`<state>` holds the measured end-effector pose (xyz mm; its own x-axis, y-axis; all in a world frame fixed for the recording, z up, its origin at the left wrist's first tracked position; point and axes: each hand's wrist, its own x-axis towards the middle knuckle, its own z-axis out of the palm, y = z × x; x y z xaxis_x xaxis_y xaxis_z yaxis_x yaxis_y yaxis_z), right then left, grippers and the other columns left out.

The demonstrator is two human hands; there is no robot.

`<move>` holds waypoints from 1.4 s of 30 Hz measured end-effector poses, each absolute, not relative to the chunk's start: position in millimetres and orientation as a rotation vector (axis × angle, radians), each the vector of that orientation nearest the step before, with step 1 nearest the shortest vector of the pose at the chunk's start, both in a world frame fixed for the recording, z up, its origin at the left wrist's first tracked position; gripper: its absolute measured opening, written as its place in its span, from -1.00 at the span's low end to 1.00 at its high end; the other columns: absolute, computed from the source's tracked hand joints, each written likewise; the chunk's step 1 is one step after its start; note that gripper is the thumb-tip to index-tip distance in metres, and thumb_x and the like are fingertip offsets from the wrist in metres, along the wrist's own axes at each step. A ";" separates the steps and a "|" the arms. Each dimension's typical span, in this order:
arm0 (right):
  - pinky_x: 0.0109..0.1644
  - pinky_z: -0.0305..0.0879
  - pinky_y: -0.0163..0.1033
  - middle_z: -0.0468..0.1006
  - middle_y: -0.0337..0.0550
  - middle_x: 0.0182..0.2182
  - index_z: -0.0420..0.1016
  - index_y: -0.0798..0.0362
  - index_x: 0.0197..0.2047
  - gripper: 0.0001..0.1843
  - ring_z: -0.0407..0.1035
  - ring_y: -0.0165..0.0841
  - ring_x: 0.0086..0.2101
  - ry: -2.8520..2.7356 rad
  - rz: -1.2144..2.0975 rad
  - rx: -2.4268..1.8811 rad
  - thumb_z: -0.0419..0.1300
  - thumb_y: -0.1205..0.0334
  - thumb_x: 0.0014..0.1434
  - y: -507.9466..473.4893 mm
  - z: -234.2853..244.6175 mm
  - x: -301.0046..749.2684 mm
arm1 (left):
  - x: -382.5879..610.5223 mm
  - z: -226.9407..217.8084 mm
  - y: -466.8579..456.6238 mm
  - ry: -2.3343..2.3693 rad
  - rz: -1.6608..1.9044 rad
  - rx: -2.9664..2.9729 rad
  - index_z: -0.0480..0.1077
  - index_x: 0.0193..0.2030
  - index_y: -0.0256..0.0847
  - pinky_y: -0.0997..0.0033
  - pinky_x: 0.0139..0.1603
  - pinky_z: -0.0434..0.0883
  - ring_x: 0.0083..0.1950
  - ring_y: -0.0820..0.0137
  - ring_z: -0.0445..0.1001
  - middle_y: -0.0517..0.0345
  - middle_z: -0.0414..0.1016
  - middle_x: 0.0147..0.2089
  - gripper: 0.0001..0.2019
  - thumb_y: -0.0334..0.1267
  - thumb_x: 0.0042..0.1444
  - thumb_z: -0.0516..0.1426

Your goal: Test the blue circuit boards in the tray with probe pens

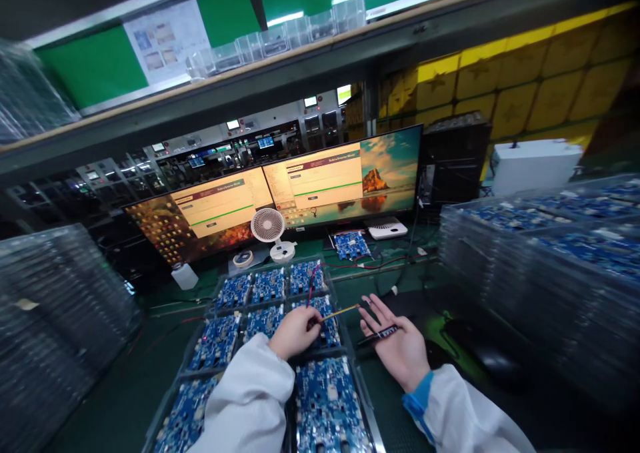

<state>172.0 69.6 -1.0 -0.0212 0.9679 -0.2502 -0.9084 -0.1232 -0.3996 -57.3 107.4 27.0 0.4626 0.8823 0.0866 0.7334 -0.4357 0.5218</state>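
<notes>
One yellow strip [340, 313] is up over a tray [369, 405] of blue boards [327, 399], left hand [295, 331] has its grip pinched on one end. Other end's right by the fingertips of the right hand [397, 346], which is palm up with a pen [383, 335] across it, honestly can't tell if that grip is closed on anything. Tray's on the green counter [407, 285], little fan [269, 225] just behind.

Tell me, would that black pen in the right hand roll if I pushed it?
It might roll: the pen looks slim and rounded. It's probably light, being so thin. It's likely stiff, since it lies straight across the right hand.
</notes>
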 end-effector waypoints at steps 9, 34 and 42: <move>-0.15 0.41 -0.19 0.40 -0.20 0.13 0.53 -0.05 -0.06 -0.56 0.35 -0.26 -0.05 -0.215 1.499 -0.567 0.11 0.18 -0.04 70.4 -7.2 170.0 | -52.8 14.2 114.9 1.440 0.728 2.184 0.46 -0.23 -0.15 0.31 0.03 0.35 -0.09 0.31 0.47 0.13 0.56 -0.18 -0.85 -0.39 0.10 0.09; -0.23 0.42 -0.20 0.40 -0.16 0.14 0.53 0.03 -0.06 -0.57 0.40 -0.26 -0.11 -0.210 1.573 -0.620 0.13 0.24 -0.04 67.7 -4.7 166.5 | -53.9 3.4 121.3 1.480 0.797 2.018 0.45 -0.33 -0.22 0.40 -0.15 0.35 -0.27 0.39 0.46 0.19 0.52 -0.35 -0.88 -0.44 -0.03 0.14; -0.21 0.41 -0.15 0.50 -0.12 0.00 0.51 -0.01 -0.06 -0.58 0.41 -0.24 -0.12 -0.188 1.579 -0.662 0.12 0.26 -0.04 70.8 -15.5 168.7 | -52.8 2.4 121.4 1.487 0.695 2.056 0.46 -0.33 -0.21 0.42 -0.21 0.33 -0.31 0.39 0.45 0.21 0.51 -0.38 -0.87 -0.45 -0.03 0.14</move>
